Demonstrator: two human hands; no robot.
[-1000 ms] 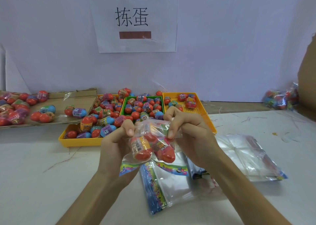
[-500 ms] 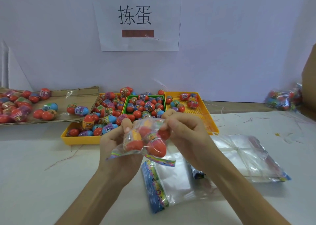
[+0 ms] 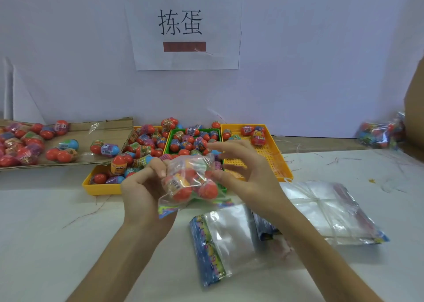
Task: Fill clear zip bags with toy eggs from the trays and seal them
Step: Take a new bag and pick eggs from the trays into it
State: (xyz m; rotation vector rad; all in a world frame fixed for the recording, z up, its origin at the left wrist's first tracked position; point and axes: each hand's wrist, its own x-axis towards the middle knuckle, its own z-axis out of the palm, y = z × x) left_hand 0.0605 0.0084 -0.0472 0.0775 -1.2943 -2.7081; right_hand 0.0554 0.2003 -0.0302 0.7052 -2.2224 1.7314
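Clear plastic bulging with red-capped toy eggs (image 3: 183, 191): the zip bag (image 3: 195, 166) hangs above the table (image 3: 46, 233), just in front of the trays (image 3: 101, 188). The left hand (image 3: 142, 193) pinches its top corner, fingers (image 3: 158, 166) curled on the film. The right hand (image 3: 250, 177) sits just beside the other edge, fingers (image 3: 220, 145) straight and spread, gripping nothing; whether the thumb touches the plastic I cannot tell. I'd judge this bag filled and at the sealing step. Next the mouth wants pressing closed along its whole strip, then an empty bag (image 3: 229, 233) taken.
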